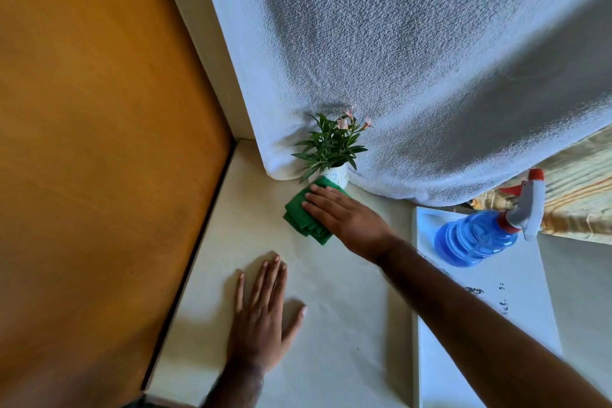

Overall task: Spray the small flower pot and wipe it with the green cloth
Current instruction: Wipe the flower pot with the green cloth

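Note:
A small white flower pot point(337, 175) with green leaves and pink blooms stands at the back of the pale countertop point(331, 325), against a white curtain. A folded green cloth point(299, 214) lies at the pot's front, its far edge touching the pot. My right hand point(344, 217) rests flat on the cloth with the fingers stretched toward the pot. My left hand point(261, 315) lies palm down on the countertop nearer to me, fingers spread, holding nothing. A blue spray bottle point(477, 237) with a red and grey trigger head stands at the right, untouched.
A textured white curtain point(414, 60) hangs behind the pot. An orange wall or panel point(99, 142) borders the counter on the left. The spray bottle sits on a white tray-like surface point(516, 291) at the right. A wood-patterned surface point(579, 195) shows beyond it.

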`<state>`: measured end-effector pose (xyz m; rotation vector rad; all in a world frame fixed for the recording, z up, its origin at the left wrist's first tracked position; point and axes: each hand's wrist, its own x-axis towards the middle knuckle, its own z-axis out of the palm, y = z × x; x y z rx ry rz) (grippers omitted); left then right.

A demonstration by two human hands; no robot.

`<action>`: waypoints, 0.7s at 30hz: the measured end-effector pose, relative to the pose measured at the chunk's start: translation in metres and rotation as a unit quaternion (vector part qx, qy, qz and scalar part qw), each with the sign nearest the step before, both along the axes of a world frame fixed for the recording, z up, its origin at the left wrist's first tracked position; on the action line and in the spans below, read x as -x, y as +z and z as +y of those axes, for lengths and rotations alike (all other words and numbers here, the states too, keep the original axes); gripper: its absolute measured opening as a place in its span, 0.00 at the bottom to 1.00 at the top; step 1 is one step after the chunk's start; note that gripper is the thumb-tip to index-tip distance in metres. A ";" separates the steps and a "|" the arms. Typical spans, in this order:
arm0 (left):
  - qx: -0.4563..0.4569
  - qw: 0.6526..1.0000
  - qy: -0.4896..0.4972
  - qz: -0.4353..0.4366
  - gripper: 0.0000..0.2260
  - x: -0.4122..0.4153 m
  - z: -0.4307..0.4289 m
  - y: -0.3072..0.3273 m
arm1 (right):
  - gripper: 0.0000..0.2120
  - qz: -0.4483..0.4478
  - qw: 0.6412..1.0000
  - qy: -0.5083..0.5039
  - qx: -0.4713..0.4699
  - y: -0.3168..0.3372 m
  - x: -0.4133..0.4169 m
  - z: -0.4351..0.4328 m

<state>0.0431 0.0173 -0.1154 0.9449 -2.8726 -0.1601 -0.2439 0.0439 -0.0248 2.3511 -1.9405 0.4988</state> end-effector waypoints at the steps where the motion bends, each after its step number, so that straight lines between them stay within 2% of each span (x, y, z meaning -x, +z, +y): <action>1: -0.001 1.000 0.000 -0.002 0.40 0.000 0.000 0.001 | 0.19 0.008 1.000 0.000 0.013 0.004 0.002 -0.005; 6: -0.002 1.000 -0.001 -0.003 0.39 0.000 0.001 0.002 | 0.20 0.019 0.999 0.026 0.002 0.007 0.017 -0.019; 8: -0.001 1.000 -0.002 -0.006 0.39 0.000 0.001 0.003 | 0.20 -0.009 0.999 0.026 -0.027 0.002 0.018 -0.019; 12: -0.004 1.000 -0.002 0.001 0.39 0.000 0.002 0.003 | 0.28 -0.093 0.990 -0.007 -0.109 -0.016 0.009 -0.010; 16: -0.006 1.000 -0.002 0.007 0.39 0.000 0.001 0.001 | 0.34 -0.124 0.983 -0.053 -0.124 -0.025 0.004 -0.001; 21: -0.008 1.000 -0.003 -0.007 0.39 -0.001 -0.001 0.001 | 0.21 -0.062 0.997 -0.010 -0.034 -0.013 0.000 -0.004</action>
